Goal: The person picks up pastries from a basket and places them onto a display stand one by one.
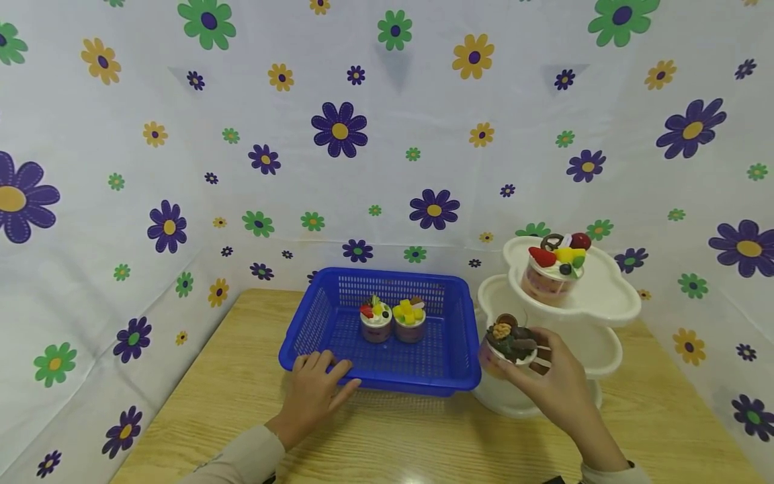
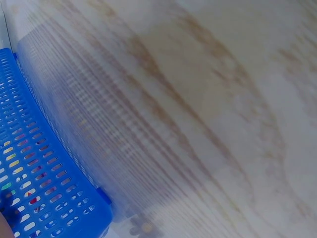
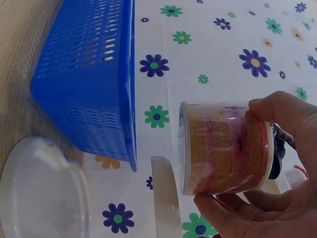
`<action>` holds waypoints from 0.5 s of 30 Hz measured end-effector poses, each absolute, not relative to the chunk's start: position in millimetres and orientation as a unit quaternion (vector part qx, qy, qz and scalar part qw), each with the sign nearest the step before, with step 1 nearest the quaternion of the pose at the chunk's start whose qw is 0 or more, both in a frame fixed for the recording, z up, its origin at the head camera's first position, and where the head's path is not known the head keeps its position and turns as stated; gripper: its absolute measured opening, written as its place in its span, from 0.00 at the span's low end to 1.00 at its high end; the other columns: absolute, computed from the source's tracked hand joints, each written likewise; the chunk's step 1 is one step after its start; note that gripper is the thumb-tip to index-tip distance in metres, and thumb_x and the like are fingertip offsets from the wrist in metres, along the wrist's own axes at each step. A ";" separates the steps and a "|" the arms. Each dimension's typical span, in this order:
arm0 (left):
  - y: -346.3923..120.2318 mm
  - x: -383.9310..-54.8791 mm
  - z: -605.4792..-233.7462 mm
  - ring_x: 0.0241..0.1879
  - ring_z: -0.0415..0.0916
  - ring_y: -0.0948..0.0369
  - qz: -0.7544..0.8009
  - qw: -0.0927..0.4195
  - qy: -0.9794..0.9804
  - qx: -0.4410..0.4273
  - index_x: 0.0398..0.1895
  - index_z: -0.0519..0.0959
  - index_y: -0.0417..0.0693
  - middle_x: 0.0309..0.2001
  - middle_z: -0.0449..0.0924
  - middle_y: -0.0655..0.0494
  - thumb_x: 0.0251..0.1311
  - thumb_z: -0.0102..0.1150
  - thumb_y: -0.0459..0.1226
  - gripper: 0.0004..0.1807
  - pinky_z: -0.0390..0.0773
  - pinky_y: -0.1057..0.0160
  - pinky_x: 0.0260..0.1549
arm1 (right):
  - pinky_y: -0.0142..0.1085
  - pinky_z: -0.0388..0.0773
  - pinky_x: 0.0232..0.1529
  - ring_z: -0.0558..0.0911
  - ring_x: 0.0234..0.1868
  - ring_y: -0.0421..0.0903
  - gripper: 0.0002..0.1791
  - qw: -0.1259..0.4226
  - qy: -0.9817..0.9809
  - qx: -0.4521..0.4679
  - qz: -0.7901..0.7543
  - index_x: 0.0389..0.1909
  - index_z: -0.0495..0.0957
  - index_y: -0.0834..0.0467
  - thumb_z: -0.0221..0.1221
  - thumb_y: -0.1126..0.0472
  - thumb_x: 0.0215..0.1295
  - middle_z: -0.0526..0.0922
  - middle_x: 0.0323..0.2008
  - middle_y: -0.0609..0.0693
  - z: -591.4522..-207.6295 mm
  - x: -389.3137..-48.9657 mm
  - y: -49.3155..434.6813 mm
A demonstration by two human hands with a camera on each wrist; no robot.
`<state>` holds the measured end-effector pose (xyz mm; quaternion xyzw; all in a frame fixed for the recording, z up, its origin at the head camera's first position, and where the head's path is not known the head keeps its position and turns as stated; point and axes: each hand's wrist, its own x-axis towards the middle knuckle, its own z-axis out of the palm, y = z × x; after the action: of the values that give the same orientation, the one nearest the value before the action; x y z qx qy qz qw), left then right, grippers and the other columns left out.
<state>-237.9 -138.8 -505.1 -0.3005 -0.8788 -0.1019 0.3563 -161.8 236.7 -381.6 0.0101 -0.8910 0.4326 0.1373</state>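
My right hand grips a clear dessert cup around its sides, thumb on one side and fingers on the other. Layers of brown cake and pink filling show through its wall, and dark chocolate pieces with a walnut top it. It is held beside the middle tier of a white three-tier stand. My left hand rests on the near rim of a blue plastic basket, fingers fairly straight. Inside the basket stand a strawberry-topped cup and a mango-topped cup.
On the stand's top tier sits another fruit-topped dessert cup. The stand is right of the basket, both on a wooden table. A white flower-print cloth hangs behind and at both sides.
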 end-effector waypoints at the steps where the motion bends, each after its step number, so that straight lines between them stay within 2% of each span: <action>1: -139.0 -237.9 -505.3 0.32 0.70 0.57 -0.101 0.355 -0.880 -0.299 0.39 0.80 0.56 0.31 0.73 0.57 0.68 0.39 0.61 0.25 0.67 0.52 0.37 | 0.47 0.78 0.49 0.75 0.54 0.63 0.42 0.134 -0.891 0.007 0.434 0.63 0.61 0.69 0.69 0.50 0.56 0.71 0.57 0.66 -382.0 -161.2 237.6; 11: -139.3 -237.5 -505.0 0.33 0.70 0.56 -0.106 0.344 -0.884 -0.298 0.39 0.80 0.55 0.32 0.73 0.56 0.68 0.39 0.61 0.26 0.67 0.51 0.37 | 0.44 0.78 0.49 0.75 0.54 0.65 0.42 0.139 -0.890 -0.011 0.434 0.63 0.60 0.71 0.68 0.52 0.57 0.70 0.57 0.69 -385.6 -160.0 246.7; 15: -139.2 -237.6 -504.8 0.33 0.70 0.56 -0.109 0.343 -0.884 -0.298 0.38 0.80 0.55 0.32 0.73 0.56 0.68 0.40 0.61 0.25 0.66 0.51 0.37 | 0.46 0.77 0.49 0.75 0.54 0.66 0.43 0.140 -0.891 -0.017 0.432 0.63 0.60 0.72 0.68 0.51 0.57 0.69 0.58 0.69 -384.4 -160.8 249.7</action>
<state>-237.6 -139.2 -504.8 -0.2984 -0.8841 -0.1088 0.3429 -160.8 249.7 -384.4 -0.0168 -0.8907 0.4323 0.1397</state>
